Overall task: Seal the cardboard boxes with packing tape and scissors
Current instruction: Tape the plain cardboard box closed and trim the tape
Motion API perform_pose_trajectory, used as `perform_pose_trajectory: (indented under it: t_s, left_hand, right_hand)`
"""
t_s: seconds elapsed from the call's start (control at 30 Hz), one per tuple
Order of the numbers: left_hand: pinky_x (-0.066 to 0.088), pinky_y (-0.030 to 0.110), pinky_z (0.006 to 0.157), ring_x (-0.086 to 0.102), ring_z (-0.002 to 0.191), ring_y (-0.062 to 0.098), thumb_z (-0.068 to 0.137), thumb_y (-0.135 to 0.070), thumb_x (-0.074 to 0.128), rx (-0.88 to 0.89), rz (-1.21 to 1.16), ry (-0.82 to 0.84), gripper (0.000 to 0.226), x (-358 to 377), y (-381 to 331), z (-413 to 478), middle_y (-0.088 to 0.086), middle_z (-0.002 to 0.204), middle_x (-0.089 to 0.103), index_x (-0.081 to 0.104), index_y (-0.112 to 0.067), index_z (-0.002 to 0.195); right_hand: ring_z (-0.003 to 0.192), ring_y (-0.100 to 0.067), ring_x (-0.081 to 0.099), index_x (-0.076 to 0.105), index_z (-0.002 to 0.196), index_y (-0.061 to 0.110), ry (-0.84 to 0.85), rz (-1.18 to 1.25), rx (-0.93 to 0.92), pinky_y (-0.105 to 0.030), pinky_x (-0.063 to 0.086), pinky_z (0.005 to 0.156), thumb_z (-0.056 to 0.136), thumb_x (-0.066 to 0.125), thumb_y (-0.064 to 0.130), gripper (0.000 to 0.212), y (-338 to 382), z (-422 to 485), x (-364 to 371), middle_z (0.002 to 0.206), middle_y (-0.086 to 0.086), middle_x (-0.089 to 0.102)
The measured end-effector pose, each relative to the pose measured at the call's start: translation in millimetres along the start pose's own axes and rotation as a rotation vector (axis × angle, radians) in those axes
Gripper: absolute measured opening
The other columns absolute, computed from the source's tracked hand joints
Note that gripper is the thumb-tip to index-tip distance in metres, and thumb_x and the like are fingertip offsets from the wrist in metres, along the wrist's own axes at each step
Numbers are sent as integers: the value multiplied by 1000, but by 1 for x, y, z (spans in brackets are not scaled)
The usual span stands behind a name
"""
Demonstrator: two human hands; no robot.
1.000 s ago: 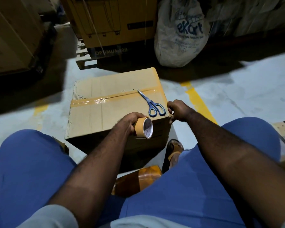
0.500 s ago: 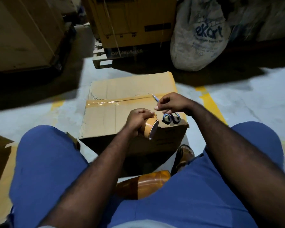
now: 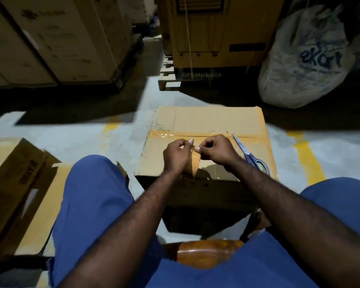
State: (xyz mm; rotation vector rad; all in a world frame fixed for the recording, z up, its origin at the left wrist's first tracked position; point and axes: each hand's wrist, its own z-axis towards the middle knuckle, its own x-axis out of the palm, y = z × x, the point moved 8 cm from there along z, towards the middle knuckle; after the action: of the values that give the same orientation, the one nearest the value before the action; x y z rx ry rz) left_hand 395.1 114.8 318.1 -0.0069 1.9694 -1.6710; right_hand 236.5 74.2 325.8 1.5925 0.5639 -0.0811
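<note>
Head camera view: a seated person's left hand [image 3: 176, 155] grips a tape roll [image 3: 192, 166] upright over the near half of a cardboard box [image 3: 206, 119], forefinger raised above the rim. The right hand [image 3: 217, 151] pinches thumb and forefinger on the tape end [image 3: 197, 149] at the roll's top edge, apparently lifting it free. Just right of that hand, scissors [image 3: 250, 155] lie untouched on the box lid, blades pointing far and left, handles near the right edge. One tape strip [image 3: 175, 134] already runs left to right across the lid over the flap seam, so the main closure of this box looks done; whether the strip carries down the sides cannot be seen. With the roll being readied, a further strip appears to be next: pulled out, cut with the scissors and pressed down. On the floor [image 3: 87, 140] to the left, a second box [image 3: 17, 173] lies tipped with a flap hanging open and no tape visible on it, so at least that one looks left to seal. Nearest the camera sits a glossy brown object [image 3: 206, 253], possibly more tape. Farther off stand stacked cartons [image 3: 50, 38], a yellow crate [image 3: 212, 34] on a pallet [image 3: 167, 80], and a white sack [image 3: 303, 65]
</note>
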Motion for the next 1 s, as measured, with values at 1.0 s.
perform_pose_trajectory:
  t_s: [1.0]
  left_hand:
    - [44, 20, 70, 68, 89, 11, 95, -46, 65, 47, 54, -335, 28, -130, 5, 107, -6, 94, 78, 80, -22, 98]
  right_hand:
    - [93, -10, 68, 59, 120, 18, -162, 47, -7, -29, 54, 80, 83, 78, 44, 49, 69, 98, 121, 104, 6, 69]
